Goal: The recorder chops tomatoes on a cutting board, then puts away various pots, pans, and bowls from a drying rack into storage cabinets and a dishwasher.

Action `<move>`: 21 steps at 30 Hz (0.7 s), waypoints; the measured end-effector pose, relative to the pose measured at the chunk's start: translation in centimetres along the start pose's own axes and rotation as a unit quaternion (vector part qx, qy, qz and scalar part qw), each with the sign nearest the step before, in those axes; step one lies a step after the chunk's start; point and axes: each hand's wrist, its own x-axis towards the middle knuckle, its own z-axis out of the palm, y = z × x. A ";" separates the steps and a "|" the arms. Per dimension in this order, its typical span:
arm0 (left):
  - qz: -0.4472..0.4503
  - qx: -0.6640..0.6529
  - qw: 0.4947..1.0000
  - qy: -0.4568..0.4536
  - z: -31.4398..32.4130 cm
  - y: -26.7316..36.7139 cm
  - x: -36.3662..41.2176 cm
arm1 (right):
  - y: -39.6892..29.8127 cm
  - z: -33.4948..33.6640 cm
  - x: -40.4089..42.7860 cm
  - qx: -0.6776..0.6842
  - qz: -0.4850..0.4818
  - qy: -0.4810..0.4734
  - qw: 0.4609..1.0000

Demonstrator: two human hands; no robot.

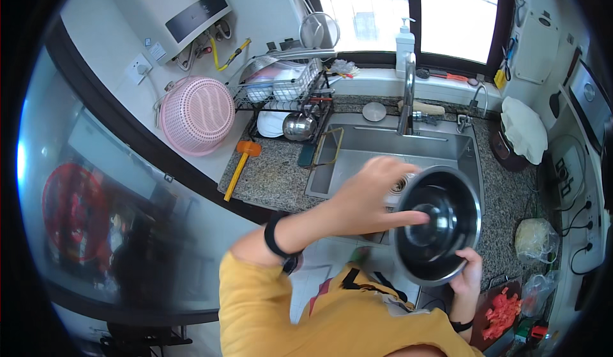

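My right hand (467, 272) grips the near right rim of a stainless steel bowl (436, 261). The bowl is tilted, so its dark, shiny inside faces up at me, and no food shows in it. My left hand (366, 196), slightly blurred, is at the bowl's left rim with thumb and fingers spread wide. Its thumb lies across the view of the bowl's inside; whether it touches the metal is unclear. Behind the bowl is a stainless steel sink (364, 153), its drain (398, 184) partly hidden by hand and bowl.
A faucet (407, 98) rises behind the sink. Left are a dish rack (282, 101), an orange-headed mallet (243, 165) and a pink plastic basket (203, 115). At right, chopped red food (502, 311) lies on a cutting board (483, 304), near a bagged pale food (534, 239).
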 end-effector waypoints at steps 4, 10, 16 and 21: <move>-0.335 -0.328 0.878 0.097 3.5 -7.5 -13.6 | 5.5 4.3 5.4 -0.081 0.135 -0.046 0.986; -0.408 -0.626 0.615 0.252 3.6 -14.4 -26.7 | 14.9 11.7 13.2 -0.255 0.224 -0.070 0.938; -0.456 -0.611 0.537 0.360 -1.2 -21.2 -34.5 | 13.7 23.6 24.2 -0.721 -0.127 -0.247 0.634; -0.491 -0.577 0.545 0.360 -4.6 -24.8 -38.8 | 6.8 37.4 33.1 -0.704 -0.569 -0.147 0.398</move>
